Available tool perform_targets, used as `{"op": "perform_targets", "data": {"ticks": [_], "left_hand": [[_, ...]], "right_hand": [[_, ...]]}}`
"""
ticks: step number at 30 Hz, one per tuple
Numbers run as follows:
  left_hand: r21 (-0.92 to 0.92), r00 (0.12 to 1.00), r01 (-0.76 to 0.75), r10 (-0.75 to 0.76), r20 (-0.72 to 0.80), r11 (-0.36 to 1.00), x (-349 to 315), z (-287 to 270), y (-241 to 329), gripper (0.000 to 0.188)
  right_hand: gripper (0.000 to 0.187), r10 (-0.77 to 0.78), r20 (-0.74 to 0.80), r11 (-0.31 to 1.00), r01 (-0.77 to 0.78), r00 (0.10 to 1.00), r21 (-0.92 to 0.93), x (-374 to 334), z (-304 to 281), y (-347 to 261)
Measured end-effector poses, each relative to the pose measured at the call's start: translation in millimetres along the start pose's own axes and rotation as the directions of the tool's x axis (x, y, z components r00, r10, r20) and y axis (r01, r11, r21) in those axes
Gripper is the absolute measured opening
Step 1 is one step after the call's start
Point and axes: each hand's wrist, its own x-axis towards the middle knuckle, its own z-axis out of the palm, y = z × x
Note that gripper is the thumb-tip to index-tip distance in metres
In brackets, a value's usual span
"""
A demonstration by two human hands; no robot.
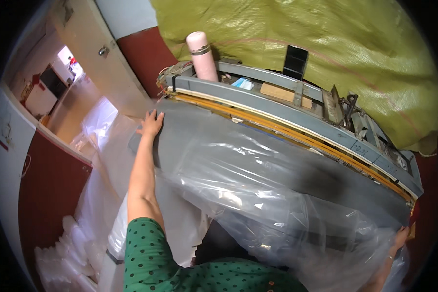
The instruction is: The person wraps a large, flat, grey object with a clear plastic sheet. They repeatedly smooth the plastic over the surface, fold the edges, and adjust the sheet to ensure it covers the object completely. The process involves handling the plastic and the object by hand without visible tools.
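Observation:
A wide sheet of clear plastic film (228, 194) lies across a grey work surface (326, 177) in front of me, wrinkled and shiny. At the left end of that surface, my left hand (152, 122) rests flat on the film with its fingers spread. My right hand (400, 238) is far over at the right end, closed on the film's edge; its fingers show only in part. Just beyond the surface stands a long grey metal machine frame (277, 103), with an orange-yellow strip (297, 135) running along its near side.
On the machine's top are a pink bottle (204, 61), a blue-and-white mask (243, 83), a dark phone-like slab (295, 62) and metal parts (349, 109). A yellow-green tarp (370, 53) hangs behind. Bunched film (73, 248) lies lower left, near an open door (104, 58).

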Motion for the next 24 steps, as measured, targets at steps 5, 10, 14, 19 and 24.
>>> {"op": "perform_targets", "data": {"ticks": [5, 10, 14, 19, 24], "left_hand": [[-0.807, 0.94, -0.262, -0.05, -0.338, 0.53, 18, 34, -121, 0.046], [-0.595, 0.953, -0.126, -0.07, -0.294, 0.794, -23, 42, -257, 0.036], [-0.243, 0.952, -0.301, 0.276, -0.13, 0.922, -75, 141, -255, 0.028], [0.021, 0.958, -0.256, 0.257, -0.131, 0.966, -134, 118, -260, 0.018], [-0.033, 0.975, -0.132, 0.123, -0.183, 0.991, -167, 92, -315, 0.013]], "right_hand": [[0.033, -0.325, -0.21, 0.937, 0.285, 0.922, -0.202, 83, -57, 98], [0.038, -0.098, 0.134, 0.931, 0.043, 0.986, 0.363, 85, -60, -4], [0.031, -0.357, 0.032, 0.794, 0.286, 0.933, 0.537, 114, -136, -56], [0.017, -0.638, -0.086, 0.618, 0.576, 0.765, 0.536, 103, -191, -239], [0.01, -0.804, -0.147, 0.41, 0.715, 0.577, 0.566, -25, -311, -433]]}}
